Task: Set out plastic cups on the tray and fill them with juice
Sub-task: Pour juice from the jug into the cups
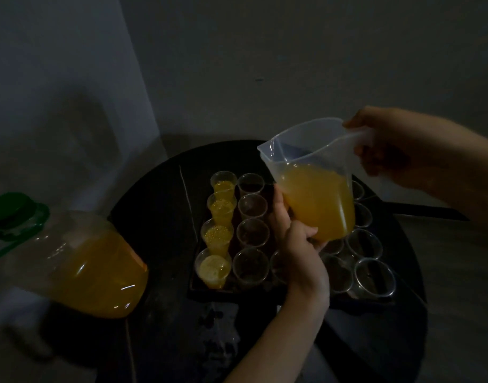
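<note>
Clear plastic cups point(252, 233) stand in rows on a dark tray point(209, 292), which sits on a round dark counter point(160, 327). The four cups in the leftmost column hold orange juice point(218, 236). The others in view look empty, so filling is probably at an early stage. Above the middle of the tray, a translucent jug point(317, 200), roughly half full of juice, tilts with its spout toward the left columns. The right hand point(397, 150) grasps the handle. The left hand point(298, 244) curls under the jug's base, likely to steady the pour into such small cups. At the far left, a large juice bottle point(93, 272) with a green cap point(13, 208) appears blurred and leaning. The room is dim.
</note>
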`<state>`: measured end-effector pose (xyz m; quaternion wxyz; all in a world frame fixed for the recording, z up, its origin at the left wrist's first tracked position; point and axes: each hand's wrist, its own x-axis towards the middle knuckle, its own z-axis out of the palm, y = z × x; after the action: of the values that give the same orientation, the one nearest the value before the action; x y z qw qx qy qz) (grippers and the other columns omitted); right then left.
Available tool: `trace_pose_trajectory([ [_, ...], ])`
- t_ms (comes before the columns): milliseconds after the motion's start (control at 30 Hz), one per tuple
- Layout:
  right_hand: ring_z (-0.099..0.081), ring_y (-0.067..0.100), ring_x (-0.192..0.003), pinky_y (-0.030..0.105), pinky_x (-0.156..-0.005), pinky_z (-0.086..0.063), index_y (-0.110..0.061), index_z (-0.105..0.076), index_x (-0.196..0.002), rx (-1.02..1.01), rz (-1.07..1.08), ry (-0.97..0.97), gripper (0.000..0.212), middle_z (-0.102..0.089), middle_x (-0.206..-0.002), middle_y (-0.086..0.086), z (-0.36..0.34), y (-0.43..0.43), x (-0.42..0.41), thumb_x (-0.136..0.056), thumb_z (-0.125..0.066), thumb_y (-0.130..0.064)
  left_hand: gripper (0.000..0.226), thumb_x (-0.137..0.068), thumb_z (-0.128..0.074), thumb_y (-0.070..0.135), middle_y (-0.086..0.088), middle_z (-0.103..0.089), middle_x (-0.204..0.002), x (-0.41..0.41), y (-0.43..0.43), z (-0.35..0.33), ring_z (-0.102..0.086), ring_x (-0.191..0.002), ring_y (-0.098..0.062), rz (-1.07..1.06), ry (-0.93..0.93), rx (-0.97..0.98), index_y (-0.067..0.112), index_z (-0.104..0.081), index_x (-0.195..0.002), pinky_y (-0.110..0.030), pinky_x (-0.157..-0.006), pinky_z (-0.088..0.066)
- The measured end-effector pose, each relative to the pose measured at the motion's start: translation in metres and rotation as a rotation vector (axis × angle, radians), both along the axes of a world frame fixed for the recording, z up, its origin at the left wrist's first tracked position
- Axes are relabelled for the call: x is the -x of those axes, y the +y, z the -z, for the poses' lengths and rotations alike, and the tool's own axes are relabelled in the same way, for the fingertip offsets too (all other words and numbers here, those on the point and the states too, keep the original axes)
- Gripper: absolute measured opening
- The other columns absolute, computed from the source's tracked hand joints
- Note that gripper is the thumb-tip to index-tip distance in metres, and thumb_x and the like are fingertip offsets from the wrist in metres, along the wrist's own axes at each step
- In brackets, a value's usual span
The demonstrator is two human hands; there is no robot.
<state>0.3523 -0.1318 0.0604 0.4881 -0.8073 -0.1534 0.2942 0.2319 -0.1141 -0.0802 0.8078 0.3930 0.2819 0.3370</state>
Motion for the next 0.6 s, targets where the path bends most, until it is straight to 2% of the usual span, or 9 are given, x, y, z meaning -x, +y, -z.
trace_pose_trajectory([
  [100,-0.045,0.009,-0.051,0.023,-0.054,-0.036,-0.021,-0.061,-0.09,-0.008,0.0,0.016,0.017,-0.056,-0.055,-0.003,0.003,0.008,-0.017,-0.088,-0.066,-0.038,0.072,-0.084,-0.047,0.017,0.004,-0.042,-0.147,-0.018,0.007,0.003,-0.052,-0.123,-0.021,0.01,-0.002,-0.003,0.056,-0.039,-0.143,-0.055,-0.098,-0.052],
  [200,-0.044,0.01,-0.053,0.024,-0.055,-0.037,-0.02,-0.061,-0.094,0.01,-0.009,0.014,0.017,-0.054,-0.062,-0.001,0.007,0.016,-0.031,-0.09,-0.065,-0.036,0.076,-0.076,-0.05,0.024,0.005,-0.043,-0.147,-0.031,0.014,0.003,-0.051,-0.123,-0.021,0.019,0.013,0.028,0.058,-0.039,-0.142,-0.051,-0.093,-0.053],
  [300,-0.042,0.009,-0.054,0.024,-0.056,-0.036,-0.017,-0.063,-0.104,0.014,-0.043,0.015,0.021,-0.052,-0.059,-0.002,0.01,0.024,-0.042,-0.092,-0.061,-0.034,0.071,-0.086,-0.045,0.013,0.003,-0.045,-0.145,-0.04,0.021,0.008,-0.052,-0.12,-0.02,0.008,0.018,0.044,0.055,-0.04,-0.143,-0.056,-0.096,-0.052],
  [400,-0.044,0.009,-0.054,0.023,-0.054,-0.037,-0.018,-0.065,-0.11,0.055,-0.073,0.027,0.026,-0.053,-0.062,-0.002,0.015,0.033,-0.051,-0.093,-0.061,-0.037,0.071,-0.088,-0.042,0.009,0.004,-0.047,-0.143,-0.046,0.028,0.011,-0.053,-0.118,-0.019,0.016,0.028,0.072,0.053,-0.041,-0.143,-0.06,-0.097,-0.05],
  [500,-0.043,0.009,-0.051,0.024,-0.055,-0.037,-0.017,-0.065,-0.108,0.075,-0.085,0.049,0.025,-0.052,-0.059,-0.003,0.02,0.043,-0.059,-0.092,-0.062,-0.037,0.069,-0.089,-0.042,0.009,0.005,-0.05,-0.139,-0.049,0.036,0.012,-0.054,-0.117,-0.02,0.024,0.03,0.1,0.051,-0.04,-0.144,-0.058,-0.095,-0.051],
  [600,-0.041,0.01,-0.051,0.026,-0.058,-0.036,-0.018,-0.063,-0.095,0.109,-0.116,0.052,0.019,-0.049,-0.06,-0.001,0.024,0.049,-0.066,-0.094,-0.06,-0.036,0.067,-0.089,-0.042,0.009,0.006,-0.052,-0.137,-0.051,0.041,0.016,-0.055,-0.116,-0.02,0.032,0.024,0.109,0.051,-0.041,-0.142,-0.055,-0.091,-0.054],
])
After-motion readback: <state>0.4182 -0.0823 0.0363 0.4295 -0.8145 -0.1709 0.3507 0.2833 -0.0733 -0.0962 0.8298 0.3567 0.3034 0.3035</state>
